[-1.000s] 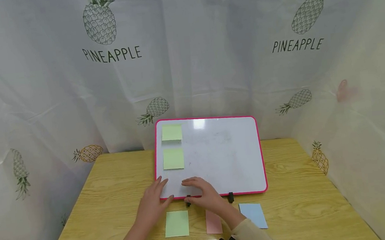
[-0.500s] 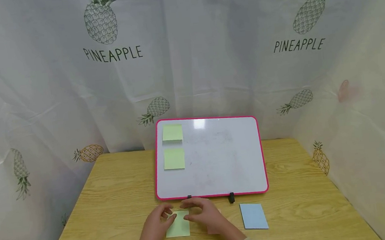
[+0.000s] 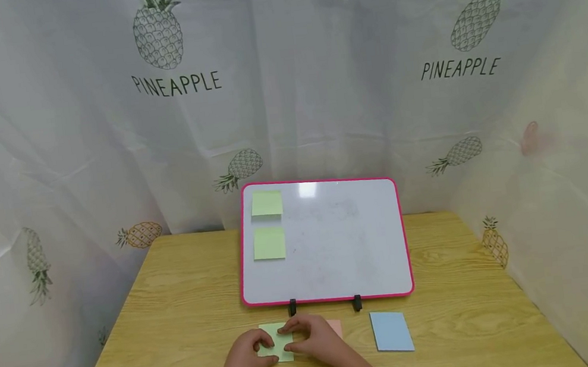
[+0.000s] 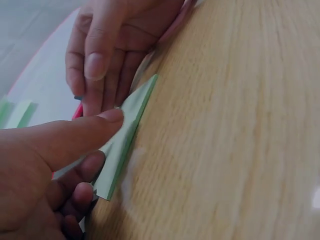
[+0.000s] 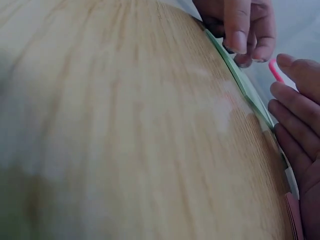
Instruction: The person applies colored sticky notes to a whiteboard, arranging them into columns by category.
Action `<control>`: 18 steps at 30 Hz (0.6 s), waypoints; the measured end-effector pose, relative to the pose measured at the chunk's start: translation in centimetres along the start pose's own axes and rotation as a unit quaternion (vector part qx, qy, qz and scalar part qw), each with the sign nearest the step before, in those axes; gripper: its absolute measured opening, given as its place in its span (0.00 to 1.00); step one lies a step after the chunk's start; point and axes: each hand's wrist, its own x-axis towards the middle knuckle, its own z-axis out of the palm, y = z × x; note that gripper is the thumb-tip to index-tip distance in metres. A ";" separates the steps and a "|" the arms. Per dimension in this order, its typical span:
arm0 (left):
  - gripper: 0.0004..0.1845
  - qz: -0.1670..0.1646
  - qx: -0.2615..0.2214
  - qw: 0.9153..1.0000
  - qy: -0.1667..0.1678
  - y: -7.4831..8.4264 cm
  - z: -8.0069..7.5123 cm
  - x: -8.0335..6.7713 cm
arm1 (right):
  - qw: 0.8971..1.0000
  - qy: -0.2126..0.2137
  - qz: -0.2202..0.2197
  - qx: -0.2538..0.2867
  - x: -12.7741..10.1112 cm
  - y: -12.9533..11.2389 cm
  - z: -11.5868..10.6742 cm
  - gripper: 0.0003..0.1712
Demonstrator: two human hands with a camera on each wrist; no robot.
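A pad of light green sticky notes (image 3: 286, 355) lies on the table in front of the whiteboard. My left hand (image 3: 247, 356) is over its left part, with bent fingers and the thumb apart from them. In the left wrist view that thumb crosses the pad (image 4: 118, 150); whether it touches is unclear. From the right, my right hand (image 3: 315, 337) reaches to the pad's right edge, thumb and fingers spread apart. Its fingers look fairly straight in the right wrist view, near the pad's end (image 5: 245, 86). Neither hand grips anything. A pink pad (image 3: 335, 326) is partly hidden behind the right hand.
The pink-framed whiteboard (image 3: 344, 256) leans back on black feet (image 3: 357, 303). An upper green note (image 3: 266, 203) and a lower green note (image 3: 269, 243) stick to its left side. A blue pad (image 3: 392, 331) lies to the right. Behind hangs a pineapple-print curtain (image 3: 310, 86).
Both hands have come down from the whiteboard's lower left to the green pad. The left fingers have bent more. Both green notes stay on the board.
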 end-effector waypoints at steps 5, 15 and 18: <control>0.16 0.020 -0.021 0.999 -0.020 -0.1 -0.4 0.2 | 1.000 0.000 0.003 -0.016 0.1 -0.1 0.0 0.15; 0.18 0.028 -0.017 0.999 -0.038 -0.2 -0.5 0.2 | 0.995 -0.021 -0.027 -0.095 0.1 0.1 -0.2 0.20; 0.18 0.033 -0.015 0.999 -0.040 -0.2 -0.5 0.2 | 0.994 -0.034 -0.028 -0.097 0.1 0.0 -0.2 0.22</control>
